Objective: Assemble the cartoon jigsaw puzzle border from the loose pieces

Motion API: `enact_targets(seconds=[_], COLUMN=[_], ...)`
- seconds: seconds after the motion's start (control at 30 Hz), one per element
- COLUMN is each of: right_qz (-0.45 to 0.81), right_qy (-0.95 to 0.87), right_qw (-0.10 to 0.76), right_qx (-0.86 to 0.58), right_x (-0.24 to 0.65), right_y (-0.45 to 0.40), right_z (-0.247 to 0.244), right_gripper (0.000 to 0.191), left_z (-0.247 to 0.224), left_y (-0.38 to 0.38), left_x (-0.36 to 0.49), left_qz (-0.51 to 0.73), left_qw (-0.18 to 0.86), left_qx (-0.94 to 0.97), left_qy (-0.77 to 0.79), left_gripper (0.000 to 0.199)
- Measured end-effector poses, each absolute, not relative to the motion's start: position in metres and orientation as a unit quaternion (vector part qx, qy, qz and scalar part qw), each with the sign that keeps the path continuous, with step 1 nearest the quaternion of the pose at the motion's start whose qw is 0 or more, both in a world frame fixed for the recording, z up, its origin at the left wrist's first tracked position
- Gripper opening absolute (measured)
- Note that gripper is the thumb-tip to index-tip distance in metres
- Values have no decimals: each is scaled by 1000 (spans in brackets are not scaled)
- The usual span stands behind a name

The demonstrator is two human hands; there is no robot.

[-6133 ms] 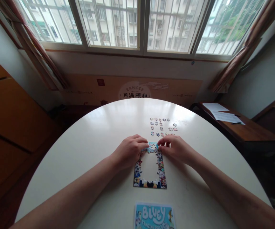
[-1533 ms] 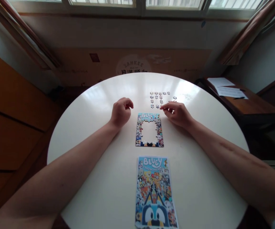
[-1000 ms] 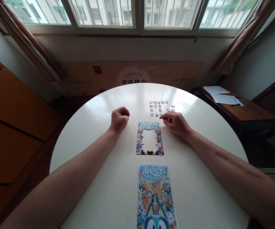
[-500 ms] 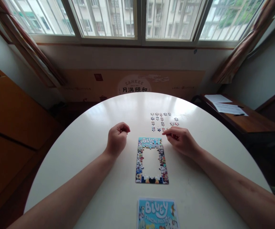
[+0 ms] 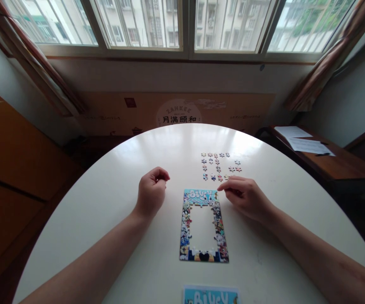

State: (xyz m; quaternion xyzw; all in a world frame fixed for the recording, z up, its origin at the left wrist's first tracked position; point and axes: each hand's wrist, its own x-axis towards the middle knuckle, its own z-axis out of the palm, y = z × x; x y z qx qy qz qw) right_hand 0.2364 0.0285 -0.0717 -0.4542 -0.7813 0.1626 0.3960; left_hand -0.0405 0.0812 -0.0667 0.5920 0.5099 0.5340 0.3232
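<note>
A jigsaw puzzle border (image 5: 222, 236) lies flat on the white table, its middle open and showing the tabletop. My right hand (image 5: 245, 195) is just right of its top corner; the index finger is stretched out to that corner, and the other fingers are loosely curled. No piece shows in it. My left hand (image 5: 152, 190) is closed in a loose fist left of the border, apart from it; what it may hold is hidden. Beyond the border, several loose puzzle pieces (image 5: 218, 169) lie in rough rows, some partly behind my right hand.
A Bluey picture sheet (image 5: 212, 295) lies at the near edge of view, partly cut off. The round white table (image 5: 90, 211) fills the middle. At right, a wooden desk (image 5: 356, 162) bears papers (image 5: 309, 145). Windows and a printed board (image 5: 106, 109) are behind the table.
The view has tilted up, so the table things sit lower. My right index fingertip has come closer to the border's top right corner. My left hand stays closed.
</note>
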Motion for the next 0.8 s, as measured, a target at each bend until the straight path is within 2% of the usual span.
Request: enact_targets(seconds=[0.3,0.8], right_qz=[165,172], right_qy=[-774,-773], right_qw=[395,392], right_qx=[-467,-467], right_x=[238,239], right_y=[29,29], right_z=[-73,-73], right_gripper=[26,27], left_z=[-67,-65], left_y=[83,80], left_x=[-41,-40], left_qz=[548,544], left_qw=[295,320], left_qx=[603,590], left_qy=[499,503], left_gripper=[19,15])
